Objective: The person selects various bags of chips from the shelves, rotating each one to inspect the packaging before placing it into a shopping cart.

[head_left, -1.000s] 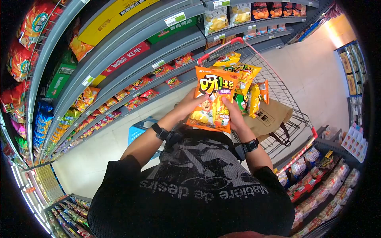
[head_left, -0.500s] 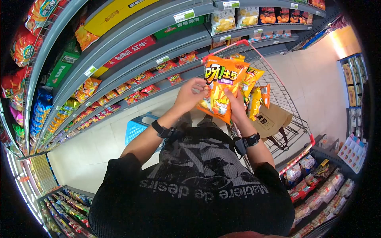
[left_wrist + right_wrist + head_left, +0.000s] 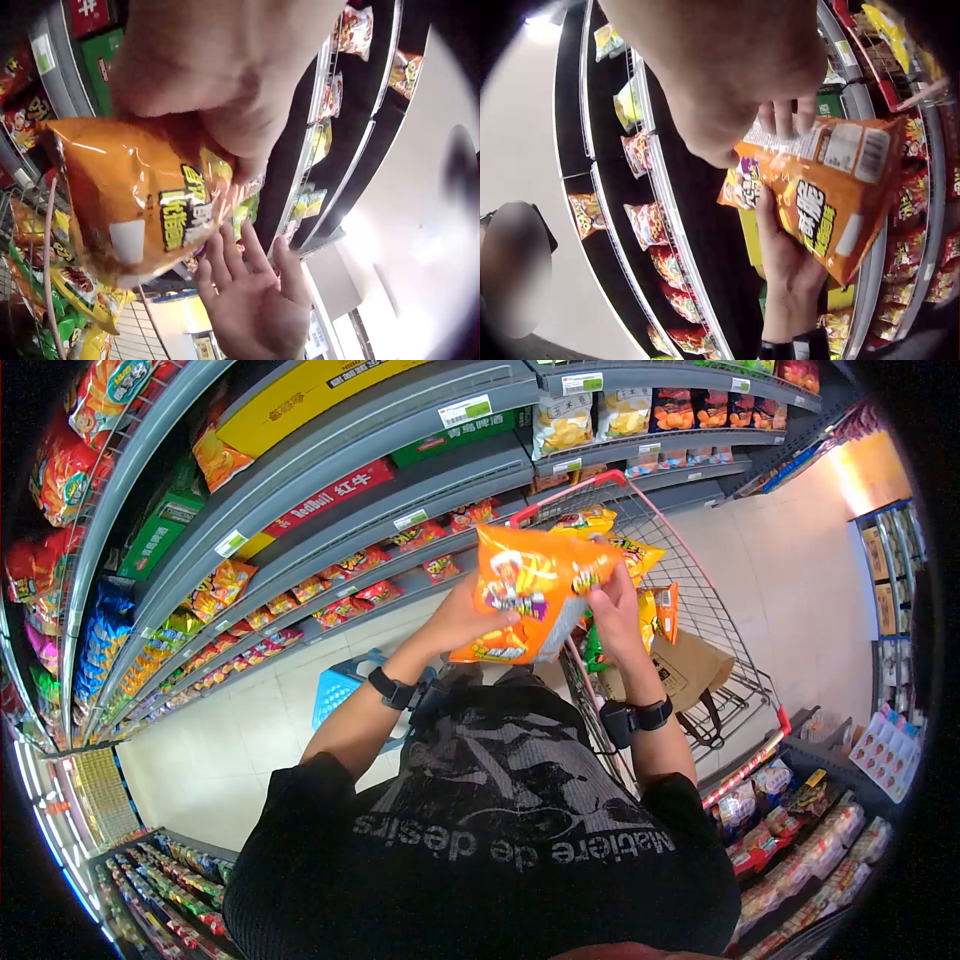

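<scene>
An orange snack bag (image 3: 530, 585) is held above the cart in the head view, its silvery-grey panel toward the right. My left hand (image 3: 465, 622) grips its left side, thumb over the printed face; the right wrist view shows this hand (image 3: 784, 259) below the bag (image 3: 829, 195). At the bag's right side is my right hand (image 3: 618, 620). In the left wrist view, this hand (image 3: 259, 307) has straight, spread fingers and its palm showing, beside the lower edge of the bag (image 3: 135, 202). Its fingertips lie near the back panel in the right wrist view.
A wire shopping cart (image 3: 700, 560) with a red rim holds several yellow and orange bags and a brown tote (image 3: 680, 670). A blue stool (image 3: 340, 690) stands on the floor. Shelves of snacks (image 3: 220, 585) curve along the left and top; more goods (image 3: 800, 820) are at lower right.
The orange bag has turned over and tilted, showing a different face. My left hand, which came loose from the bag half a second ago, grips its left side again. My right hand has shifted upward.
</scene>
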### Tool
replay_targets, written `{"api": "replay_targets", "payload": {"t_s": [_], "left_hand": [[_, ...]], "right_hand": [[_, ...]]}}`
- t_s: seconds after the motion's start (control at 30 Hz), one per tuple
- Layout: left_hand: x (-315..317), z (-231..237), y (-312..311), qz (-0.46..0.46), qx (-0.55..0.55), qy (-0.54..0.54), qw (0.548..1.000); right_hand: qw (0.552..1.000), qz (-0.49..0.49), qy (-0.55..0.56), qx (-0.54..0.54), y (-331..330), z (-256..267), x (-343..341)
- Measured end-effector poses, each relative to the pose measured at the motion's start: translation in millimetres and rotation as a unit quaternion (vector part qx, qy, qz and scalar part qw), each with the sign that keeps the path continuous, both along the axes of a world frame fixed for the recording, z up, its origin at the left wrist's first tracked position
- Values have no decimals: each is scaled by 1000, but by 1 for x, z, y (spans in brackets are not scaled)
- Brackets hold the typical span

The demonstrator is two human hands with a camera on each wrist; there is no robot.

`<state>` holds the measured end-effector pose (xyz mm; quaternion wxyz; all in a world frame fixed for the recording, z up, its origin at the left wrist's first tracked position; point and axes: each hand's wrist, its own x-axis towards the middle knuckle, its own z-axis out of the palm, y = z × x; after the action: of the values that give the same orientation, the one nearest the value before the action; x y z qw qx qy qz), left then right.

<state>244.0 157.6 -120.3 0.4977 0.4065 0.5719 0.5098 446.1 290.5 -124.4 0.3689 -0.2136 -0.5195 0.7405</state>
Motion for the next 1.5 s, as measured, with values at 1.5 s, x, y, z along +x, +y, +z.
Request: {"api": "replay_targets", "payload": {"t_s": [1.5], "left_hand": [[21, -32, 63, -45, -58, 112, 991]], "right_hand": [[979, -111, -82, -151, -6, -46, 1]]}}
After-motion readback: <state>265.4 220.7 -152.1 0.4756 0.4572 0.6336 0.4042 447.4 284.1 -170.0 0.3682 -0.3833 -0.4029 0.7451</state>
